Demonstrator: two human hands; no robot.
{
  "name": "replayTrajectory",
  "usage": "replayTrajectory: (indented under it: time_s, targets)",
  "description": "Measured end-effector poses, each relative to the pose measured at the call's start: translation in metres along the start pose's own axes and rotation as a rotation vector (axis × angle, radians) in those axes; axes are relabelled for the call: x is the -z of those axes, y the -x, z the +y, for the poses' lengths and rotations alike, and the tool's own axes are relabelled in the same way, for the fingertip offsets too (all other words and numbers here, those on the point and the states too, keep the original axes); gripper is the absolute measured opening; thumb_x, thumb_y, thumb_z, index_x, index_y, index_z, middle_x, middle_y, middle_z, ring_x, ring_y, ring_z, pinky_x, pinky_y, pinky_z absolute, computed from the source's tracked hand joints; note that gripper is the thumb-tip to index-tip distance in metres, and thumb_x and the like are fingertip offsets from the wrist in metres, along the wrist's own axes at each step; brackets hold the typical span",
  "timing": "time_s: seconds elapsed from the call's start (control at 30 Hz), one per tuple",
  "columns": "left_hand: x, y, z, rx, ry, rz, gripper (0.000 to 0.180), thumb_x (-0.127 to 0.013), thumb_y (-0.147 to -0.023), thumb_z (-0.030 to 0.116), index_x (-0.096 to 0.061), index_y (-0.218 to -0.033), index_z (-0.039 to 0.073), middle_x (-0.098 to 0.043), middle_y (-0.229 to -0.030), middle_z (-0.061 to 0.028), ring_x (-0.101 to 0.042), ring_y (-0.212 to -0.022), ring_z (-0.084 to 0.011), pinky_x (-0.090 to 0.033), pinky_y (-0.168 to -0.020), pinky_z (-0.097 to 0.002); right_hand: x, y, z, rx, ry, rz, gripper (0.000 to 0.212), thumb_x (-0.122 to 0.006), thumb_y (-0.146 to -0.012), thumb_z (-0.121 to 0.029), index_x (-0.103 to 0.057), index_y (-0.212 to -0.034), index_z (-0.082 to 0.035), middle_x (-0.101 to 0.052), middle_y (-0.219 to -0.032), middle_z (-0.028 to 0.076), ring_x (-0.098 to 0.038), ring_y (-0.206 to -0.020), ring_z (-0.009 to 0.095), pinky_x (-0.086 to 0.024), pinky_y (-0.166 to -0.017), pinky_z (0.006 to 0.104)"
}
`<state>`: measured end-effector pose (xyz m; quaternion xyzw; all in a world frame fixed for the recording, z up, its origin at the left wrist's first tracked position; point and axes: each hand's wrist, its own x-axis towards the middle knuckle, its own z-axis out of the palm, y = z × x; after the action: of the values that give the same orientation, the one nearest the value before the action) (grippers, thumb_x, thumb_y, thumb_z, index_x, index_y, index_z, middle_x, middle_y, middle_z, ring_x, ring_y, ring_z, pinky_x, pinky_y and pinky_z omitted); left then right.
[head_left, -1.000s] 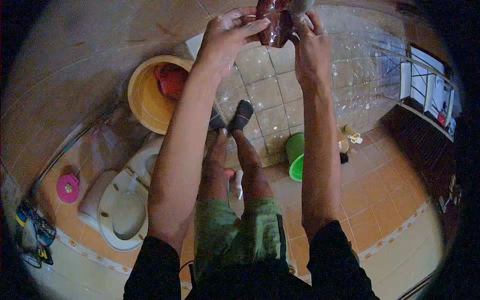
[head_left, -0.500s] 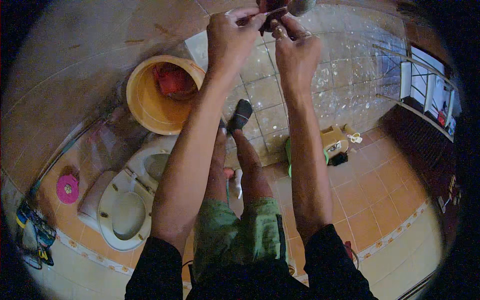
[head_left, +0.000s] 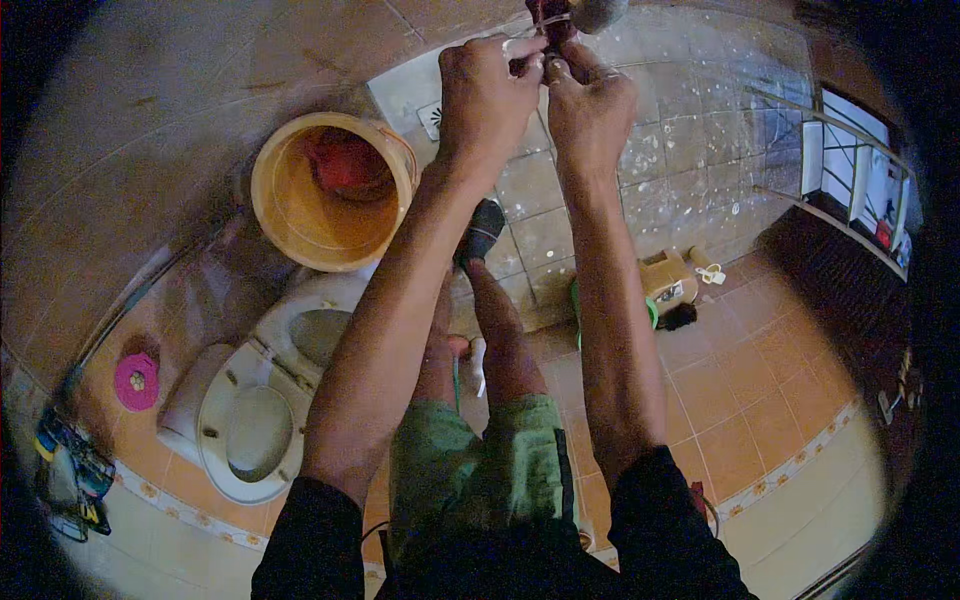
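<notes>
Both my arms reach up to the top edge of the view. My left hand (head_left: pixel 490 100) is closed, with thumb and fingers pinched together close to my right hand (head_left: pixel 592 115). The right fingers are closed too, thumb up against the forefinger. Just beyond the fingertips is a dark red piece (head_left: pixel 550 14) with a thin pale strand across it, cut off by the frame's upper edge. A rounded grey thing (head_left: pixel 600 12) sits beside it on the right. What exactly lies between my fingers is hidden.
An orange bucket (head_left: pixel 275 215) with red cloth inside stands at the left, near a toilet (head_left: pixel 212 435) with its lid raised. My foot in a dark sock (head_left: pixel 485 230) is on grey tiles. A metal ladder (head_left: pixel 835 120) lies at the right, beyond a tan container (head_left: pixel 668 280).
My left hand has come down and right, closer to my right hand, uncovering a floor drain. The right hand has shifted only slightly, and the dark red piece shows a little more.
</notes>
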<state>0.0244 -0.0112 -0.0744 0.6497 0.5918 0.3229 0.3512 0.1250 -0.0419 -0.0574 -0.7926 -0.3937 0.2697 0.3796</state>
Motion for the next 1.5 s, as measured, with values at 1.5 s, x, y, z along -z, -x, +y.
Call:
replayTrajectory:
  time_s: [1.5]
  targets:
    - [0.006, 0.006, -0.010, 0.304, 0.312, -0.026, 0.028, -0.075, -0.090, 0.020, -0.078, -0.107, -0.002, -0.078, -0.094, -0.0083, -0.071, -0.084, -0.0123, -0.055, -0.078, -0.0276, -0.005, 0.008, -0.009, 0.036, -0.006, -0.030, 0.025, -0.070, -0.085, -0.011, -0.078, -0.107, -0.002, -0.071, -0.080, 0.027, -0.072, -0.067, 0.035, -0.054, -0.067, 0.0425]
